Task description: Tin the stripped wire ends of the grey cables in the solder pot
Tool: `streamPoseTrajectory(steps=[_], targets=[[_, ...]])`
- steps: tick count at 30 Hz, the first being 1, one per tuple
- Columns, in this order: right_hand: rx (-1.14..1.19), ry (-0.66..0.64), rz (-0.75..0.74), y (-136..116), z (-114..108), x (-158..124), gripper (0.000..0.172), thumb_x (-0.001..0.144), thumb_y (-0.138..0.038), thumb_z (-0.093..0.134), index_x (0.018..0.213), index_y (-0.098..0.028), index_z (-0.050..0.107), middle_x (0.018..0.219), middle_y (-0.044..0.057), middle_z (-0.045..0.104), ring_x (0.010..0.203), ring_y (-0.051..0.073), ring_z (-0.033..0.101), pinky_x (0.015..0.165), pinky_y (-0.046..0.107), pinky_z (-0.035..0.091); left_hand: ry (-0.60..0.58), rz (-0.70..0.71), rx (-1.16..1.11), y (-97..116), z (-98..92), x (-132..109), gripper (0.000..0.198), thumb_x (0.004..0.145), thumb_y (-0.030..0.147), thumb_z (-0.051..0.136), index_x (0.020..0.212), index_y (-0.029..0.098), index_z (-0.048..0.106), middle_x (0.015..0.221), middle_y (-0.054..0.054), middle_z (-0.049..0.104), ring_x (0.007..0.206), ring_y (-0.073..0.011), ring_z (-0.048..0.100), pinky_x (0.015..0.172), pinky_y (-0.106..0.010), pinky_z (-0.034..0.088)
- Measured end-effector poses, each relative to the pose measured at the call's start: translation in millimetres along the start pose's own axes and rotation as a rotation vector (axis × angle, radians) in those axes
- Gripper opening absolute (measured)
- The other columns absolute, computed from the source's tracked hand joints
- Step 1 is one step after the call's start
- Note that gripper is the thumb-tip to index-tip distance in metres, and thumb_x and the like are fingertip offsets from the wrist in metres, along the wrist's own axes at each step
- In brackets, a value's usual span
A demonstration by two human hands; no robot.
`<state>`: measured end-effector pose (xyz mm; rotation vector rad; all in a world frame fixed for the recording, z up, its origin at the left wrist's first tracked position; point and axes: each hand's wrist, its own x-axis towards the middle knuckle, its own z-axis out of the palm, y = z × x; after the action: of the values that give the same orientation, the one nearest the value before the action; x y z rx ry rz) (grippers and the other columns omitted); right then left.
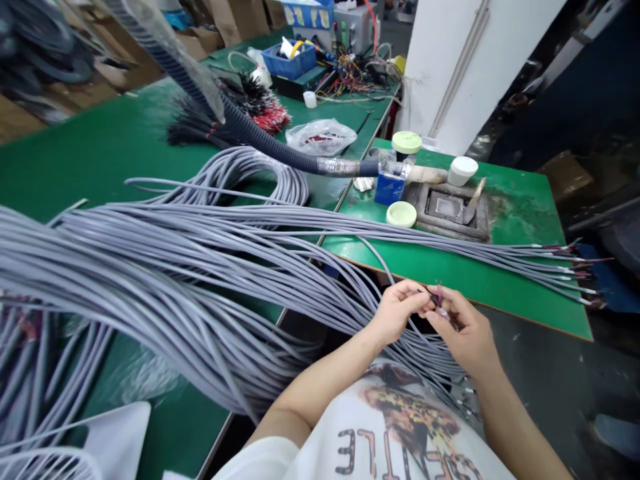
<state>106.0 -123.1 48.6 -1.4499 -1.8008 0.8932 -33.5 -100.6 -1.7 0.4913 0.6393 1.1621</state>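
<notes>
In front of my body, both hands meet at the stripped end of a grey cable, whose thin coloured wires (pixel 439 299) stick out between my fingers. My left hand (pixel 397 312) is closed, with its thumb and fingertips pinching dark wires. My right hand (pixel 465 327) grips the cable's end from the other side, thumb toward the left hand. Fingers partly hide the wires, so their number is unclear. Beneath and left of my hands runs a thick bundle of grey cables (pixel 200 260). Another row of grey cables (pixel 480 248) crosses the green board, bare coloured ends at the right.
On the green board (pixel 525 207) are a square metal pot (pixel 450 205) with a scraper, a blue box (pixel 390 187) and several small round tubs. A corrugated hose (pixel 270 143) arches over the table. A plastic bag (pixel 321 137) and black-and-red wires (pixel 270 113) lie behind.
</notes>
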Motion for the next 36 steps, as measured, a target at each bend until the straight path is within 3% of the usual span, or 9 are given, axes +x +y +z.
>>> streamPoseTrajectory(steps=[4, 9, 16, 23, 30, 36], targets=[[-0.152, 0.17, -0.028, 7, 3, -1, 0.03, 0.083, -0.033, 0.062, 0.109, -0.021, 0.066, 0.065, -0.001, 0.058, 0.056, 0.012, 0.052, 0.056, 0.024, 0.045, -0.01, -0.057, -0.055, -10, 6.2, -3, 0.034, 0.059, 0.038, 0.082, 0.073, 0.013, 0.064, 0.061, -0.001, 0.064, 0.051, -0.0084, 0.055, 0.053, -0.022, 0.043], [-0.09, 0.249, -0.06, 8, 4, 3, 0.025, 0.084, -0.035, 0.059, 0.102, -0.022, 0.07, 0.065, 0.002, 0.064, 0.055, 0.016, 0.057, 0.049, 0.026, 0.046, 0.035, 0.119, 0.045, -4, 9.4, -5, 0.03, 0.062, 0.037, 0.081, 0.072, 0.013, 0.066, 0.063, -0.001, 0.065, 0.057, -0.0085, 0.056, 0.06, -0.023, 0.045], [-0.001, 0.212, -0.158, 5, 1, 16, 0.008, 0.081, -0.025, 0.065, 0.083, -0.024, 0.072, 0.078, 0.002, 0.067, 0.071, 0.018, 0.062, 0.07, 0.031, 0.051, 0.07, 0.245, 0.119, 2, 8.5, -5, 0.025, 0.068, 0.036, 0.077, 0.073, 0.014, 0.067, 0.069, -0.001, 0.068, 0.062, -0.0093, 0.058, 0.066, -0.024, 0.047], [0.089, 0.153, -0.104, 5, -1, 22, 0.01, 0.082, -0.025, 0.064, 0.084, -0.023, 0.073, 0.081, 0.003, 0.066, 0.072, 0.017, 0.061, 0.067, 0.029, 0.05, 0.102, 0.236, 0.134, 4, 10.0, -4, 0.022, 0.07, 0.035, 0.076, 0.072, 0.015, 0.067, 0.07, -0.002, 0.07, 0.065, -0.0117, 0.063, 0.069, -0.026, 0.051], [0.142, 0.135, -0.067, 4, -2, 28, 0.012, 0.081, -0.026, 0.064, 0.071, -0.019, 0.066, 0.074, 0.002, 0.063, 0.069, 0.015, 0.059, 0.062, 0.027, 0.047, 0.137, 0.265, 0.171, 2, 11.3, -2, 0.021, 0.07, 0.034, 0.075, 0.072, 0.015, 0.067, 0.07, -0.002, 0.07, 0.065, -0.0114, 0.063, 0.068, -0.025, 0.051], [0.208, 0.125, -0.053, -1, 1, 36, 0.011, 0.08, -0.025, 0.064, 0.072, -0.019, 0.065, 0.073, 0.001, 0.06, 0.067, 0.014, 0.057, 0.061, 0.025, 0.046, 0.133, 0.24, 0.071, -1, 13.4, 3, 0.023, 0.069, 0.033, 0.077, 0.071, 0.014, 0.064, 0.07, -0.002, 0.069, 0.066, -0.0112, 0.063, 0.069, -0.025, 0.051]])
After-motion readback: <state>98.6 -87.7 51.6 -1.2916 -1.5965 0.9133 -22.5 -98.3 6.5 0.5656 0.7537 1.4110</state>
